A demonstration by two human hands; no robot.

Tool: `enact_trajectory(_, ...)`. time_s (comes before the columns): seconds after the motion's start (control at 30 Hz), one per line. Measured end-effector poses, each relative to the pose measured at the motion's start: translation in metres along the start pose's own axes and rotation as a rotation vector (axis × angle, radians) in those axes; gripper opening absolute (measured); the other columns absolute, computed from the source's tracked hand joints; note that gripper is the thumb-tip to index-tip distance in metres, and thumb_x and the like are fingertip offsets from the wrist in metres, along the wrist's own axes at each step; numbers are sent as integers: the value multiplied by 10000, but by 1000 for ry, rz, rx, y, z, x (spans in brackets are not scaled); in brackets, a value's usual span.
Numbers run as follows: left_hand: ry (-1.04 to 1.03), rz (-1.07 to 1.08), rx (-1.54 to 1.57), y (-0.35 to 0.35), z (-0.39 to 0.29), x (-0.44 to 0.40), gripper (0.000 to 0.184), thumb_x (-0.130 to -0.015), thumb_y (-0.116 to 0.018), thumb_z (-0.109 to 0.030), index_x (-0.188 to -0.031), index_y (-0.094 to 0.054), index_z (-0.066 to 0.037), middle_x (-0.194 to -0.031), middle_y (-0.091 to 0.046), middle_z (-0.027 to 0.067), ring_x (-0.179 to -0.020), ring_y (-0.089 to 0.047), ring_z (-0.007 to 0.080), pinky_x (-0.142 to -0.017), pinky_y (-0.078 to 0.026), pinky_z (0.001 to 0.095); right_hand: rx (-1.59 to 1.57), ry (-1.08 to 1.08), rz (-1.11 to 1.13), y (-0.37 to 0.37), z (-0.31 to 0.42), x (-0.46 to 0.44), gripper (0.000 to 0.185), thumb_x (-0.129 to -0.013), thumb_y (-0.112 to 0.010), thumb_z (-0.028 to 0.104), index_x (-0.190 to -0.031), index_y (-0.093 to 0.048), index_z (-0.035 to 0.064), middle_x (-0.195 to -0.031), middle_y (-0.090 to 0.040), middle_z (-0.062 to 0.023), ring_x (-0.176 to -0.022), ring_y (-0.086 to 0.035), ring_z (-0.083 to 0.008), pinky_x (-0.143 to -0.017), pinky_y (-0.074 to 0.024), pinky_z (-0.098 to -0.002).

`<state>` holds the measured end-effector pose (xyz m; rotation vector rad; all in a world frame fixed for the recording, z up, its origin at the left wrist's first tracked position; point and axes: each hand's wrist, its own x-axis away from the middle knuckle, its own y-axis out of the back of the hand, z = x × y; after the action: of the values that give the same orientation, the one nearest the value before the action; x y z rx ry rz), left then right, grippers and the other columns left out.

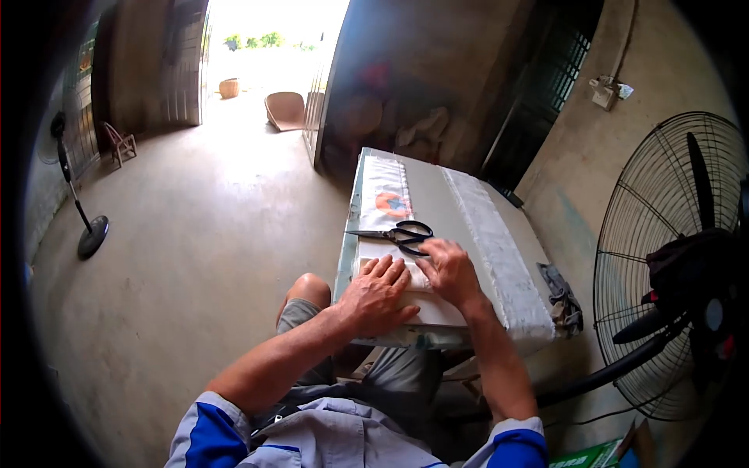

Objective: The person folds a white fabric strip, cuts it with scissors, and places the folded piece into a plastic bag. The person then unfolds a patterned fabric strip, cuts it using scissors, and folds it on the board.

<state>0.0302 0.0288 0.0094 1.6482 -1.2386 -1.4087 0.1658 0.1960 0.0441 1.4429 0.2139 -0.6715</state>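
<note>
On the table [449, 234] lies a long white cloth strip [386, 183] with an orange and blue print. Black-handled scissors [402, 234] rest across it, blades pointing left. My left hand [378, 295] presses flat on folded white cloth near the table's front edge, fingers spread. Just right of it, my right hand [451, 269] is bent over the cloth's right edge beside the scissors' handles, fingers curled together. What its fingertips hold, if anything, is hidden.
A second white strip [495, 242] runs along the table's right side, near a grey rag [560, 296]. A large fan [675, 265] stands at the right. Another fan [92, 236] is at the far left. Baskets [285, 111] lie by the doorway.
</note>
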Motion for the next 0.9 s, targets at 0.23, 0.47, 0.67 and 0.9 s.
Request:
enact_trajectory(0.23,-23,-125,2,-15,6,0,791,-952,-619,-545,-1434,-489,68,-1483,-496,263,-1440,-416,450,-1224,-281,536,-39,86,199,-45,-38,-61,310,-920,-720,255,-1169,-749,73,-1334,-666,-168,-1228,-615,-366,-1070,-482,-451)
enact_trajectory(0.47,-10,-106,69,-3,5,-3,798,-906,-692,-506,-1413,-507,82,-1480,-496,266,-1442,-417,436,-1221,-293,526,113,24,108,-69,-59,-88,294,-956,-685,307,-1120,-762,76,-1176,-714,-144,-1121,-644,-353,-1013,-496,-443)
enact_trajectory(0.67,-7,-109,117,-3,3,1,795,-896,-701,-499,-1413,-513,74,-1503,-479,277,-1434,-422,447,-1209,-304,548,141,-127,256,-61,-67,-134,284,-959,-683,355,-1039,-769,97,-1008,-723,-181,-932,-689,-383,-861,-558,-472)
enact_trajectory(0.9,12,-46,166,4,5,-2,797,-874,-700,-514,-1397,-538,65,-1503,-488,270,-1414,-446,446,-1192,-330,549,182,-160,129,-119,-155,-221,233,-911,-717,226,-1069,-744,57,-1072,-723,-201,-1009,-693,-397,-925,-551,-457)
